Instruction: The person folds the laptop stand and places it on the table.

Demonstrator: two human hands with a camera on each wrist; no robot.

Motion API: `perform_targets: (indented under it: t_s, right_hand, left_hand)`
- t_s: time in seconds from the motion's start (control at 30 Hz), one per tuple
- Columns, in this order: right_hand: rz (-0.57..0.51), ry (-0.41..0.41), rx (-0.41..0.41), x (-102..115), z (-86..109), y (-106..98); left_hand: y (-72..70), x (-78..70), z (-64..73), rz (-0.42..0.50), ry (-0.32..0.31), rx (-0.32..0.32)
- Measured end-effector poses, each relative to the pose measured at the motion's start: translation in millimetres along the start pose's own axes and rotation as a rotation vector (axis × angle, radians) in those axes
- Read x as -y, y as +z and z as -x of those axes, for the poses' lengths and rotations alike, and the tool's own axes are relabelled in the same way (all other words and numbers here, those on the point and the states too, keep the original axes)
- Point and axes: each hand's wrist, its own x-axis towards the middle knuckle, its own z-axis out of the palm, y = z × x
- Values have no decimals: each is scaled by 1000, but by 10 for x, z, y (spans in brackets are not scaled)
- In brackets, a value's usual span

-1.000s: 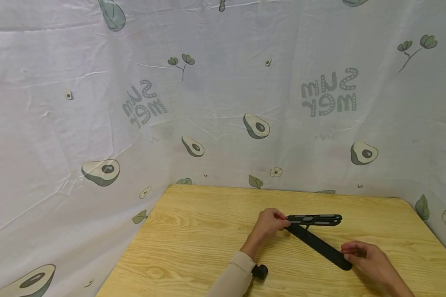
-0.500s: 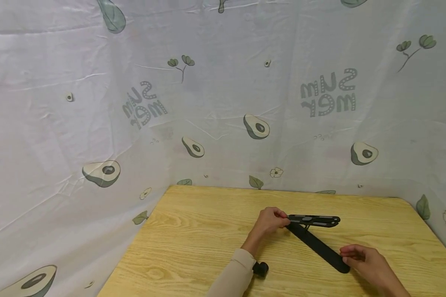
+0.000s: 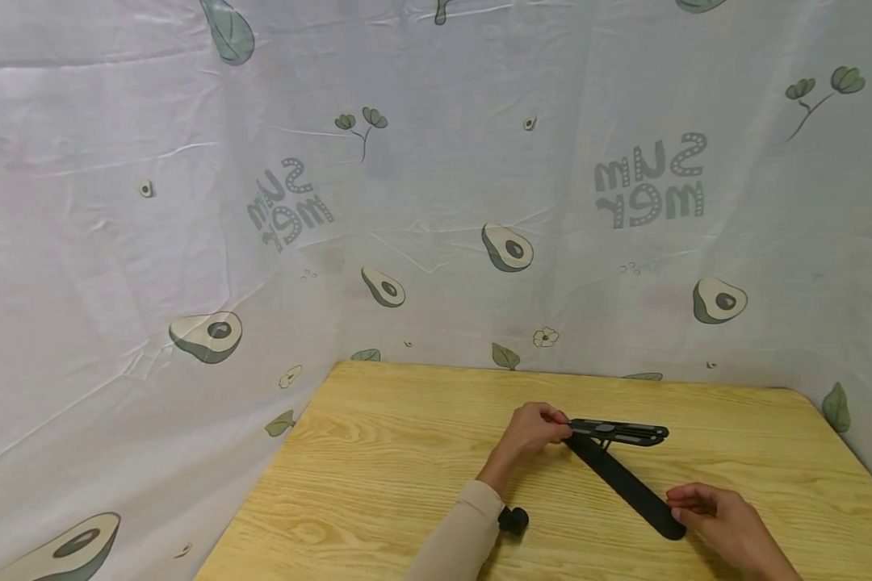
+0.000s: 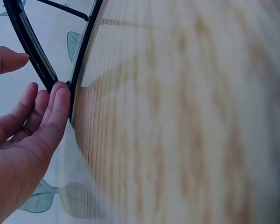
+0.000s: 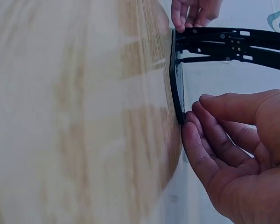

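A black folding laptop stand point(image 3: 628, 488) stands partly unfolded on the wooden table. Its long flat base bar slants toward the front right, and a slotted upper arm point(image 3: 621, 432) is raised on a thin strut. With thumb and fingertips, my left hand point(image 3: 529, 428) pinches the hinge end at the back left. At the base's opposite end is my right hand point(image 3: 723, 516). In the right wrist view the right fingers point(image 5: 196, 144) meet the tip of the base bar, while the thumb is held off it. The left fingers point(image 4: 56, 112) reach the hinge in the left wrist view.
The light wood table point(image 3: 378, 476) backs onto a pale curtain point(image 3: 436, 177) printed with avocados and leaves. A small black device point(image 3: 513, 520) is strapped at the left wrist, by the beige sleeve point(image 3: 458, 532).
The near end of the base bar has swung slightly left and toward the front, with the right hand following. The left hand stays at the hinge. The head view has shifted a little.
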Motion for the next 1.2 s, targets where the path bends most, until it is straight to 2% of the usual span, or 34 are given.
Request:
perform_targets:
  t_s: [0.5,0.9,1.2]
  right_hand:
    - [36,15,-20,54,30,65]
    - [-10,46,-1,99,71,141]
    - [-22,51,-4,136,103,199]
  left_hand:
    - [-25,-22,-33,22,-9,47]
    - [-29,27,-83,22,22,52]
    - [-46,-3,-104,5,20,71]
